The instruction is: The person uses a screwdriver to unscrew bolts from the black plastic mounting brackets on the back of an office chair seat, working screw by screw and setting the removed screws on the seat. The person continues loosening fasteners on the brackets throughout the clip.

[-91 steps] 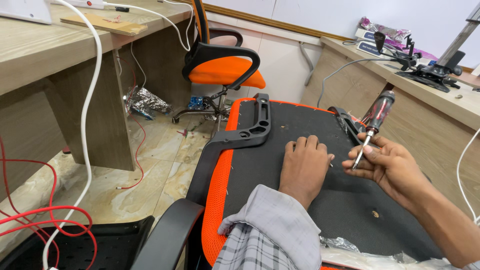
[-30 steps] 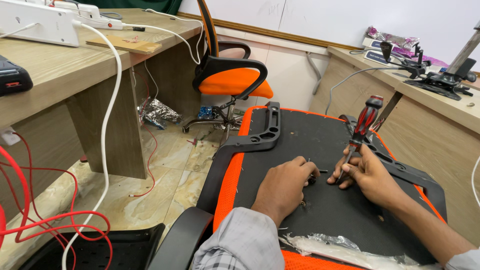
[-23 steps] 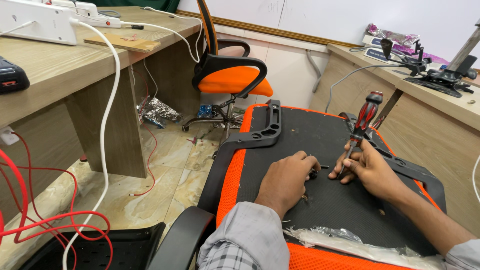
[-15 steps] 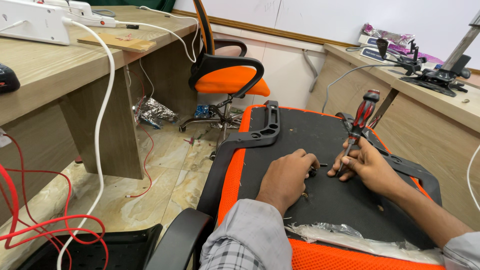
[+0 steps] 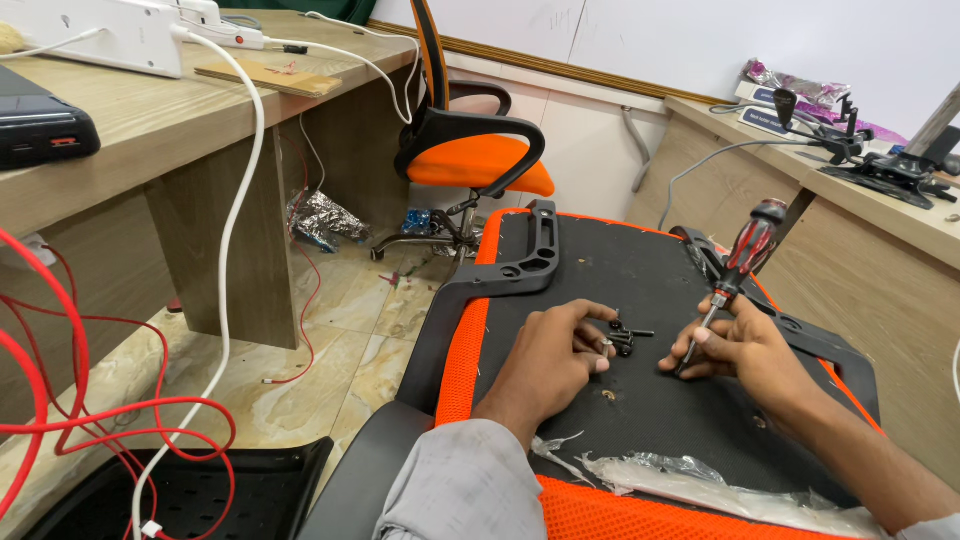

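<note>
Right now we see an upturned chair seat point(image 5: 640, 410), black underneath with orange mesh around its edge, lying flat in front of the person with one black armrest point(image 5: 520, 270) bolted along its left side and another point(image 5: 800, 335) along its right. The left hand point(image 5: 550, 365) rests palm down on the black underside, its fingers loosely curled and close together, the fingertips point(image 5: 598, 352) touching or just beside a small cluster of black screws point(image 5: 625, 338) that lie loose near the middle of the seat. We cannot tell whether any screw is actually pinched between those fingers. The right hand point(image 5: 745, 350) sits just to the right of the screws, its fingers wrapped around the metal shaft of a screwdriver point(image 5: 735, 275). The tool leans up and away to the right, its red and black handle standing clear above the hand and its tip down against the seat near the screws. Crumpled clear plastic wrap point(image 5: 700, 480) lies across the near edge of the seat, close to the grey sleeve. Beyond the seat stands an assembled office chair point(image 5: 475, 150) with an orange cushion, on a marbled tile floor point(image 5: 330, 330). To the left, a wooden desk point(image 5: 150, 120) carries a white power strip point(image 5: 90, 35), a white cable point(image 5: 235, 230) hangs from it, and red wires point(image 5: 70, 400) loop near the floor. A second wooden desk point(image 5: 880, 200) runs along the right.
</note>
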